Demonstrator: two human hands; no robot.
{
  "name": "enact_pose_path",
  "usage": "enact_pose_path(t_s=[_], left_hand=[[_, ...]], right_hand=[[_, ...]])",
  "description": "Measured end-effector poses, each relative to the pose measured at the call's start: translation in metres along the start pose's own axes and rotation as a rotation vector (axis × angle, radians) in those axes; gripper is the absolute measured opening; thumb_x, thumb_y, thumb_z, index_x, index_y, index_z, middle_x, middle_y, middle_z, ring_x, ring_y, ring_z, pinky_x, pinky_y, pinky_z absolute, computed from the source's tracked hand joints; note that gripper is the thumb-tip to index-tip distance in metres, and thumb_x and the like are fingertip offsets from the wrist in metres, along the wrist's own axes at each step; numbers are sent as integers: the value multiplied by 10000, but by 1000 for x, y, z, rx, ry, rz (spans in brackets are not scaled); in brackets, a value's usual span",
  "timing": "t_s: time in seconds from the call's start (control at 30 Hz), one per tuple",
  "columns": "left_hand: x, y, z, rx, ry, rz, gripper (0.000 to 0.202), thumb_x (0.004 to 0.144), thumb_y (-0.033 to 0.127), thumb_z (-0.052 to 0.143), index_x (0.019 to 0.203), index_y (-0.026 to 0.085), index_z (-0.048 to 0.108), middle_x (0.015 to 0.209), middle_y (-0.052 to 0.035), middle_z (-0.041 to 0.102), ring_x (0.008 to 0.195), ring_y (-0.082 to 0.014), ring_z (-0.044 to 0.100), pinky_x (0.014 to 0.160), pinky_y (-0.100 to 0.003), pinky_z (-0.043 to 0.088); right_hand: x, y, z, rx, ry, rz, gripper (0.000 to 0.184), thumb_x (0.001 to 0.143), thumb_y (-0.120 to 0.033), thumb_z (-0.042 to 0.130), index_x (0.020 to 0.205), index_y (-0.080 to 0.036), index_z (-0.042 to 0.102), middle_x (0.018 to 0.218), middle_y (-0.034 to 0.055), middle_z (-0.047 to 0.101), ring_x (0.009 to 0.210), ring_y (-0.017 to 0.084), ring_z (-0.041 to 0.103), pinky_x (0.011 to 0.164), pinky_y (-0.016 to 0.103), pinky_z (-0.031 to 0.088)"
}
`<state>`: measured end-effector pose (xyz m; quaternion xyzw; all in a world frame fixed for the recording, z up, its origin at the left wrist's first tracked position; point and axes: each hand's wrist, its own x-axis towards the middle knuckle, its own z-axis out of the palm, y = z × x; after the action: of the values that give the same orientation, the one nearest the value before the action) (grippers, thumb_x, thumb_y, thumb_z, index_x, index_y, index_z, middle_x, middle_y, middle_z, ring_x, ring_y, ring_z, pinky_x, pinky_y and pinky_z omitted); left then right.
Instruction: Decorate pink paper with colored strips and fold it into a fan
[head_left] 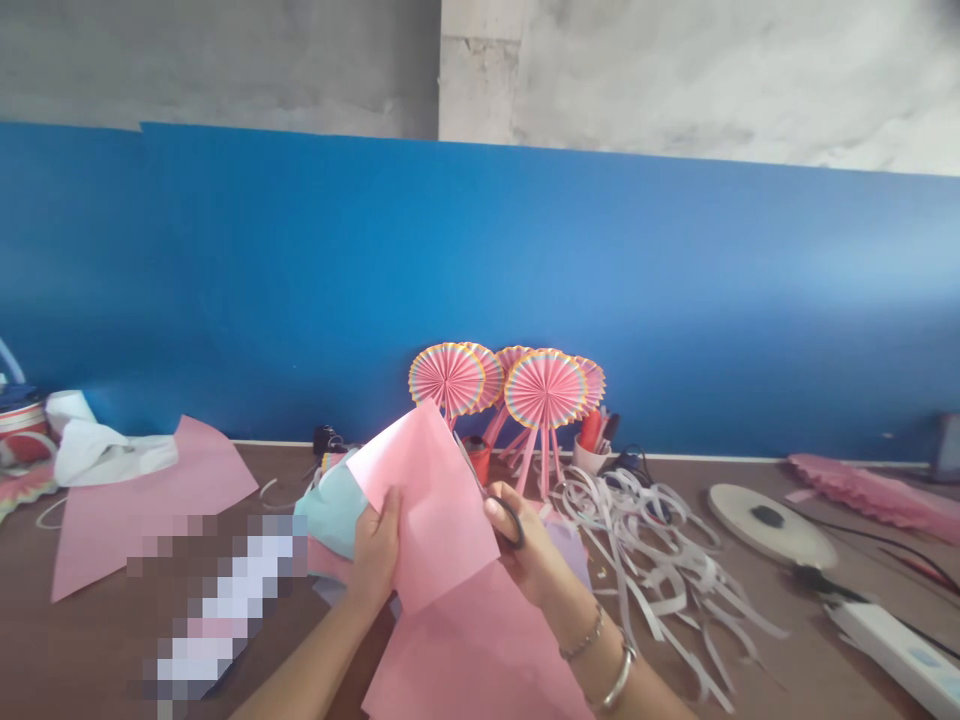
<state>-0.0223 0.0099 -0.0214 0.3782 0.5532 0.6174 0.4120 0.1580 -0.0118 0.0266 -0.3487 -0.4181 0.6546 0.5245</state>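
Note:
My left hand (377, 545) grips a pink sheet of paper (448, 510) by its left side, thumb on top, holding it tilted up above the table. In my right hand (529, 540) is a pair of scissors (512, 522) with black handles, fingers closed through the loops. The blades lie along the sheet's right edge and are partly hidden by it. Below the raised sheet lies more pink paper (480, 650). Light blue paper (330, 510) shows beside my left hand.
Round pleated pink paper fans (546, 388) stand behind the sheet. Right of my hand lies a tangle of white paper strips (660, 560), with a pale round disc (772, 525) and a white power strip (900, 650) beyond. Another pink sheet (150, 500) is at left.

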Motion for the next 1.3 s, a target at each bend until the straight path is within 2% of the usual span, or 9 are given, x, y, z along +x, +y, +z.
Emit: enact_pose_path(t_s=[0.27,0.37,0.47,0.73,0.97,1.1,1.3], left_hand=[[-1,3,0,-10,-20,44,568,684,656,592,828,110,662,701,-67,675,686,-262,636,606,-343,502],[-2,1,1,14,-40,68,522,711,622,590,848,123,660,726,-66,683,727,-271,642,636,-347,504],[-5,-4,3,57,-26,36,488,710,604,601,845,138,653,709,-56,682,719,-277,642,632,-353,499],[-10,-12,5,45,-93,-1,399,711,539,635,828,158,651,691,-60,685,707,-298,648,636,-376,495],[-11,-8,6,59,-94,-45,392,727,538,616,815,157,643,700,-65,694,718,-298,652,630,-365,501],[-11,-7,6,27,-85,-27,378,728,533,623,835,171,634,720,-62,698,736,-290,654,626,-348,506],[-10,-10,3,20,-120,-70,383,731,539,623,839,171,628,716,-54,690,721,-285,647,612,-341,497]], right_hand=[[0,-2,-2,-66,-28,-8,464,619,-460,754,719,-238,359,551,-99,313,431,56,254,398,199,139],[1,0,-3,-60,-67,-55,444,646,-452,746,695,-233,363,552,-95,299,449,62,235,422,208,170],[2,-1,-3,-52,-69,-90,404,679,-456,724,681,-234,387,557,-82,315,474,81,263,462,225,231],[-2,-7,2,-55,-11,-130,405,690,-488,704,681,-223,398,623,-57,344,559,100,298,546,236,304],[-2,-4,6,-80,98,-138,436,661,-487,714,681,-228,365,588,-74,331,529,92,305,503,217,287],[-2,-4,7,-44,127,-120,471,621,-487,737,687,-230,349,587,-81,356,516,86,329,493,209,295],[-2,-9,7,-46,156,-118,525,559,-449,791,695,-223,337,585,-94,355,505,65,313,476,188,282]])
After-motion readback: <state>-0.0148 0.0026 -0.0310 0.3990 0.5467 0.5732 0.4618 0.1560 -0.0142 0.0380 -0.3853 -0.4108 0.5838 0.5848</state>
